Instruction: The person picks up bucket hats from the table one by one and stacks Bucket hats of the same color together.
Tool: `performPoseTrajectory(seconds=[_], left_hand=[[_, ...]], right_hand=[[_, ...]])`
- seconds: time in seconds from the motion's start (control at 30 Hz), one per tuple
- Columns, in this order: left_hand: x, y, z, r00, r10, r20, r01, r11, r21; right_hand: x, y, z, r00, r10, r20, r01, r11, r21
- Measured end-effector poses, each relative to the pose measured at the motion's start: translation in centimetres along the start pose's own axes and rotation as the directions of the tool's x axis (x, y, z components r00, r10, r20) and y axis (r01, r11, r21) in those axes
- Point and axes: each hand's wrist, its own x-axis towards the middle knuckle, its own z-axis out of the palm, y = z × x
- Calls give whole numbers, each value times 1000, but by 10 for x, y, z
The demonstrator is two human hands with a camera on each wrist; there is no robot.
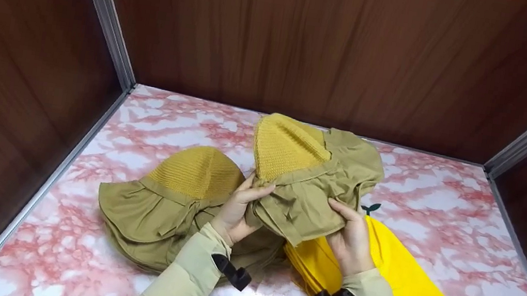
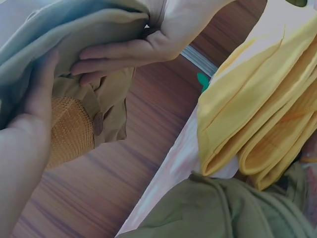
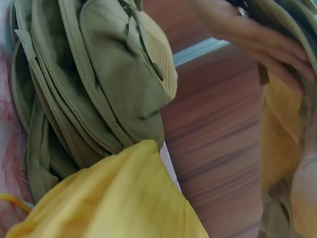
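Both hands hold up a floppy sun hat (image 1: 297,200) with a mustard knit crown and a gathered khaki brim. My left hand (image 1: 235,212) grips the brim at its left side, thumb on top and the other fingers partly hidden beneath. On the near right part of the brim, my right hand (image 1: 353,240) pinches the cloth with its thumb above. The left wrist view shows the right hand's fingers (image 2: 119,54) lying along the underside of the brim. Stacked hats of the same khaki kind (image 1: 144,208) lie at the left, partly behind the left forearm.
Bright yellow hats (image 1: 406,274) with a green sprout (image 1: 370,209) on top lie stacked at the right, partly under the right hand and sleeve. A pink-and-white marbled tabletop (image 1: 499,246) is bounded by dark wood-grain panels (image 1: 300,44) with metal edging.
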Motion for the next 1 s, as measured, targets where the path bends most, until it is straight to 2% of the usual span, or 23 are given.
performPoseTrajectory(seconds=[0.13, 0.43, 0.6, 0.73, 0.87, 1.0], left_hand=[[0, -4, 2, 996, -17, -89, 13, 999, -45], [1, -11, 2, 999, -8, -46, 4, 997, -80], [2, -14, 4, 997, 6, -71, -12, 996, -87], [3, -18, 5, 996, 21, -90, -25, 999, -46], [5, -22, 7, 991, 33, -127, -33, 999, 3], [6, -27, 9, 984, 52, -172, -52, 999, 1]], right_hand=[[-1, 5, 3, 999, -39, -25, 39, 999, 37], [-5, 17, 9, 985, -133, -113, 138, 990, 33], [-7, 23, 13, 977, -159, -144, 169, 984, 60], [-8, 27, 15, 969, -186, -164, 197, 979, 52], [-11, 33, 18, 956, -220, -193, 232, 972, 43], [-14, 39, 22, 946, -261, -191, 274, 961, 42]])
